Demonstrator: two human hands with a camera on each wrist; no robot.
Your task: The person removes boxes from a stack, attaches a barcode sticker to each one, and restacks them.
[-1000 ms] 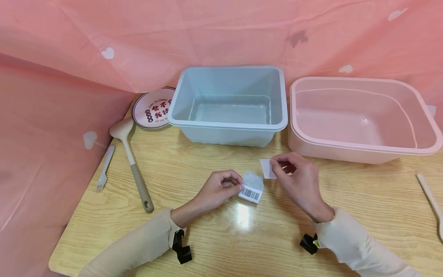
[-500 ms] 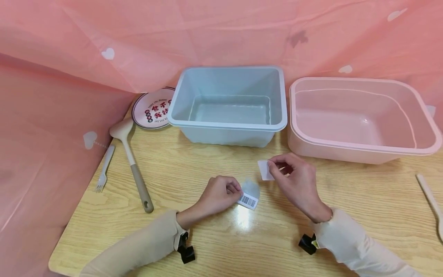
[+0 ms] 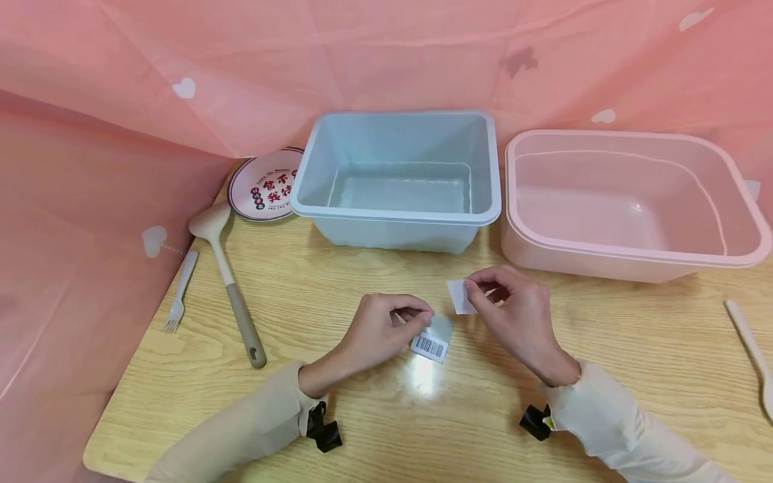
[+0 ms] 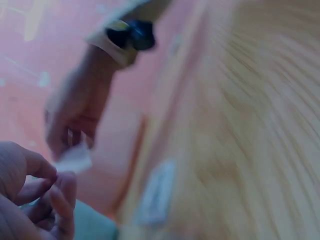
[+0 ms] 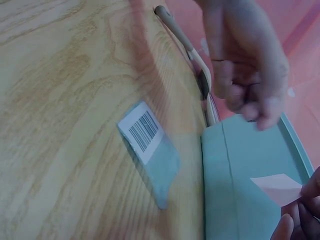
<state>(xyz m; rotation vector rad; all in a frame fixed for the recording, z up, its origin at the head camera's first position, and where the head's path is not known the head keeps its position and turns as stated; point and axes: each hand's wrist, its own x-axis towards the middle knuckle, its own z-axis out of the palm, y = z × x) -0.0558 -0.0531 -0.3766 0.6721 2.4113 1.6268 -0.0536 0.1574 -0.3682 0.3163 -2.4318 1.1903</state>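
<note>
A small clear plastic packet (image 5: 165, 165) with a white barcode label (image 3: 429, 346) lies on the wooden table. My left hand (image 3: 386, 332) hovers just over it, fingers loosely curled, with nothing visible between them; in the left wrist view it is blurred. Apart from the packet, to its right, my right hand (image 3: 516, 312) pinches a small white square of paper (image 3: 460, 297) by its edge between thumb and fingers. The right wrist view shows that paper (image 5: 278, 188) raised, with the packet on the wood away from both hands.
A blue-grey basin (image 3: 395, 218) and a pink basin (image 3: 634, 253) stand behind the hands. To the left lie a spatula (image 3: 240, 315), a fork (image 3: 181, 292) and a printed plate (image 3: 266, 184). A light spoon (image 3: 751, 349) is at the far right. Pink cloth (image 3: 386, 54) hangs behind.
My left hand has let go of the barcode packet, now on the table, and has risen slightly towards the paper. The right hand has shifted slightly left, holding its paper.
</note>
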